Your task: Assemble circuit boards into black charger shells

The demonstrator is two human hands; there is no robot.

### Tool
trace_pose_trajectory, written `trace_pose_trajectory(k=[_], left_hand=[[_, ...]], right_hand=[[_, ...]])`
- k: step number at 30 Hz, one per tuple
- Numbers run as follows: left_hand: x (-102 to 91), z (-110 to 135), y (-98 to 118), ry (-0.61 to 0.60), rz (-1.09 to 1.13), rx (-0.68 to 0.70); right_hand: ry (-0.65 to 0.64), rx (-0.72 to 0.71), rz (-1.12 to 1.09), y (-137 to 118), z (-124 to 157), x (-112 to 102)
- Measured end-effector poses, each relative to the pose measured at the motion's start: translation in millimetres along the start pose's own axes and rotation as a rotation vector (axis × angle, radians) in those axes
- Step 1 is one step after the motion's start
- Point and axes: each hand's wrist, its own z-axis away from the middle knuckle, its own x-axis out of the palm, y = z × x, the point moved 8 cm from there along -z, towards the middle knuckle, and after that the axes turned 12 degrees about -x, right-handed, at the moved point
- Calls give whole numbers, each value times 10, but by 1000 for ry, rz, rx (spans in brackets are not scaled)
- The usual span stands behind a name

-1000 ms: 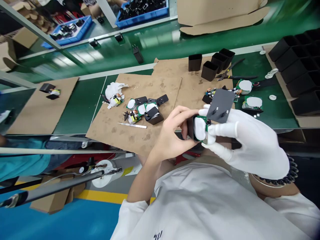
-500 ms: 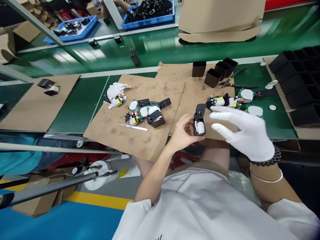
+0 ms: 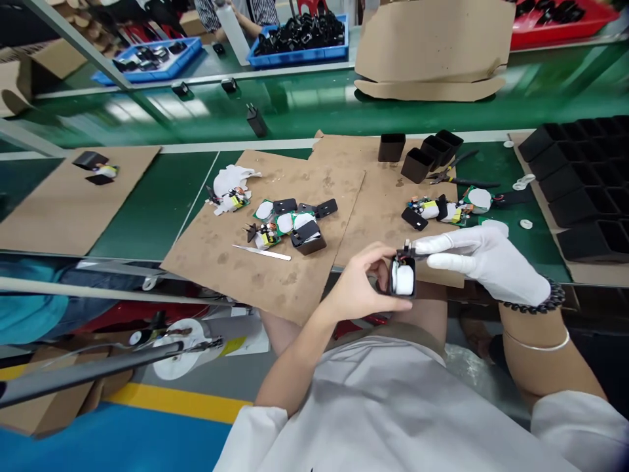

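My bare left hand [image 3: 361,282] is closed around a black power adapter housing [image 3: 394,286], its open end facing up. A white padded part [image 3: 403,280] sits inside it. In a white glove, my right hand [image 3: 496,262] pinches the black plug lid [image 3: 407,251] at the far edge of the housing, with thumb and fingers nearly together. Circuit boards with white pads [image 3: 479,200] and a small black cover [image 3: 415,218] lie beyond my right hand. To the left, more boards [image 3: 285,223] lie around another black housing [image 3: 309,244].
Tweezers [image 3: 261,252] lie on the cardboard sheet [image 3: 216,255]. Cutting pliers [image 3: 449,176] rest beside several empty black housings [image 3: 417,165]. Rows of black housings [image 3: 590,216] stand at the right. Across the green belt, a blue tray [image 3: 299,59] holds black parts near another person.
My right hand has come down and left from beside the housing and now pinches its lid. The lid is tipped more edge-on. My left hand has shifted slightly right and nearer with the housing.
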Motion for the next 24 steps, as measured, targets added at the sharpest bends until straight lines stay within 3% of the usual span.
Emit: trace_pose_trajectory(k=[4,7,10,14,16,20,24], left_hand=[[-36,-96,-21,442,-237,103],[43,-211,-116,556,-289,104],[88,-273,-183,597,-303,131],[67,-281,-241,628,-330,133],[48,-284,-257,639,-344,127],[-8,-281,-258,639,-388,98],[-89,-212,-273,449,-451,64]], right_hand=[[271,-9,136,101,113,-30],[392,-154,420,-20,175,27],[408,-249,721,-132,177,172],[418,-250,993,-112,124,298],[408,-260,996,-48,90,338],[326,-305,795,124,34,401],[328,-415,778,65,75,367]])
